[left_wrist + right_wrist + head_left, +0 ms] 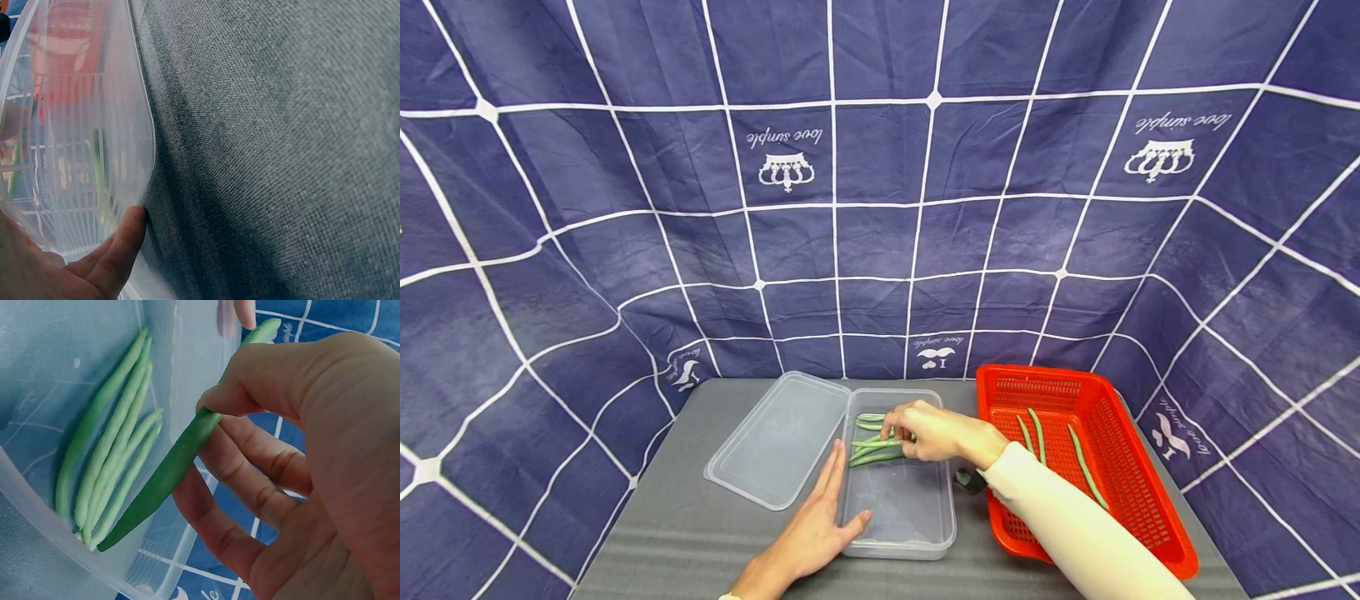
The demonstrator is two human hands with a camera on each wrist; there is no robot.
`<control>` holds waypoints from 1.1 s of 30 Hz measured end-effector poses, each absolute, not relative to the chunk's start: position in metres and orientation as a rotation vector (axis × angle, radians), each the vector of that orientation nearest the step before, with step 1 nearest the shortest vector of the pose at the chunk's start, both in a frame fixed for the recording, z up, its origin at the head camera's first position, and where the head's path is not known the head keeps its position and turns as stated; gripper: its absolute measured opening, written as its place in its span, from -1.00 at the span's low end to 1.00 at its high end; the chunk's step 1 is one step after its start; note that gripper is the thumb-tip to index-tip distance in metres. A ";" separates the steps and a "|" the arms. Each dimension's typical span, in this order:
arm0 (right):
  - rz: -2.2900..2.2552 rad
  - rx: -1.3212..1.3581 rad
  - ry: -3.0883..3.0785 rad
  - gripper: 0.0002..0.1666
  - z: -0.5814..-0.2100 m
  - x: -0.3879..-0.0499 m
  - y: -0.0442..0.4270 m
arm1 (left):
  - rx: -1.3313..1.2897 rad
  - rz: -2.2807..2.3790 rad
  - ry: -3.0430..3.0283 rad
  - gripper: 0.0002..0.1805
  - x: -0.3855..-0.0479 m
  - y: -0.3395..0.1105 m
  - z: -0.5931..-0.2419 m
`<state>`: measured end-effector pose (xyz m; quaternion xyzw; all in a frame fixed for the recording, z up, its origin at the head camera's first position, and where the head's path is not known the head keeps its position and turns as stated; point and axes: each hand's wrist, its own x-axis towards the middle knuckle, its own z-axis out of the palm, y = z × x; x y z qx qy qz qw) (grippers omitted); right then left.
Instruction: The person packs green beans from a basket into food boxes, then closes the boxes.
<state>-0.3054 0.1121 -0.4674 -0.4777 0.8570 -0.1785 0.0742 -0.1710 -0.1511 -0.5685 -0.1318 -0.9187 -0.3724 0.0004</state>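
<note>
My right hand [928, 431] pinches one green bean [178, 459] between thumb and fingers, over the far half of a clear plastic container [898, 517]. Inside it, several green beans [112, 434] lie side by side on the bottom, partly covered by the hand in the head view. Along the container's left wall rests my left hand [820, 521], its fingers straight and thumb spread over the near part of the rim. The left wrist view shows a fingertip [136, 215] touching the translucent wall.
A flat clear lid [778, 442] lies left of the container on the grey table [655, 500]. To the right stands a red plastic basket [1138, 492] holding a few green beans [1086, 467]. A blue checked cloth [880, 242] hangs behind and at both sides.
</note>
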 end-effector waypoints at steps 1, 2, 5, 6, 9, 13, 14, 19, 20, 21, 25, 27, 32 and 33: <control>-0.530 -1.430 2.573 -0.55 -0.469 -0.306 0.112 | -0.414 -1.168 -2.886 0.34 -0.171 -0.151 -0.568; -0.529 -1.432 2.571 -0.55 -0.470 -0.306 0.111 | -0.413 -1.168 -2.885 0.34 -0.171 -0.151 -0.568; -0.525 -1.441 2.567 -0.54 -0.472 -0.308 0.110 | -0.413 -1.170 -2.885 0.35 -0.171 -0.152 -0.568; -0.524 -1.445 2.567 -0.54 -0.473 -0.308 0.109 | -0.414 -1.172 -2.884 0.35 -0.171 -0.152 -0.568; -0.523 -1.452 2.569 -0.53 -0.474 -0.309 0.109 | -0.410 -1.178 -2.883 0.35 -0.171 -0.152 -0.568; -0.518 -1.454 2.575 -0.52 -0.477 -0.310 0.108 | -0.409 -1.170 -2.888 0.34 -0.171 -0.151 -0.568; -0.516 -1.452 2.575 -0.52 -0.477 -0.310 0.108 | -0.409 -1.165 -2.890 0.34 -0.171 -0.151 -0.568; -0.512 -1.440 2.565 -0.53 -0.480 -0.314 0.107 | -0.415 -1.170 -2.891 0.33 -0.171 -0.151 -0.568; -0.511 -1.438 2.563 -0.53 -0.480 -0.315 0.107 | -0.418 -1.180 -2.888 0.33 -0.171 -0.151 -0.568; -0.511 -1.441 2.563 -0.54 -0.481 -0.316 0.107 | -0.419 -1.180 -2.885 0.33 -0.172 -0.152 -0.567; -0.506 -1.446 2.564 -0.55 -0.482 -0.318 0.106 | -0.428 -1.182 -2.878 0.33 -0.173 -0.152 -0.566; -0.498 -1.428 2.568 -0.55 -0.482 -0.317 0.106 | -0.433 -1.171 -2.880 0.32 -0.173 -0.151 -0.567; -0.474 -1.392 2.572 -0.57 -0.482 -0.313 0.109 | -0.437 -1.179 -2.889 0.31 -0.171 -0.151 -0.567; -0.478 -1.389 2.574 -0.57 -0.482 -0.313 0.109 | -0.434 -1.182 -2.889 0.32 -0.171 -0.151 -0.567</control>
